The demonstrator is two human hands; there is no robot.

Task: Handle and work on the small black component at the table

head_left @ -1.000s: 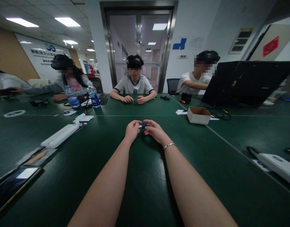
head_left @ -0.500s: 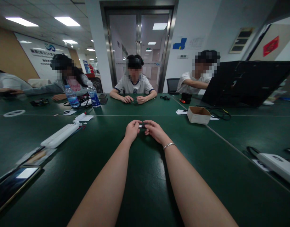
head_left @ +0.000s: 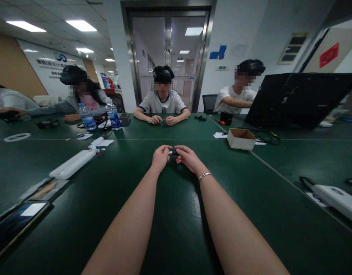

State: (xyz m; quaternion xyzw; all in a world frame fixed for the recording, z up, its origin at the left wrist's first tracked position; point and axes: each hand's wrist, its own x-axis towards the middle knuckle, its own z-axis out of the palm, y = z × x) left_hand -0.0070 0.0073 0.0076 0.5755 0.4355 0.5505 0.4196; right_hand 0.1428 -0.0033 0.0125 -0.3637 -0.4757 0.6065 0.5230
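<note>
A small dark piece with a silver end spans the short gap between my hands, just above the green table. My left hand pinches its silver end between thumb and fingers. Its dark end is held in the fingertips of my right hand, whose wrist wears a silver bracelet. The fingertips of both hands nearly meet above the piece. What exactly the piece is, I cannot make out.
An open cardboard box stands right of my hands, near a large black monitor. A white power strip, a phone and two bottles are at left. People sit across, one directly opposite.
</note>
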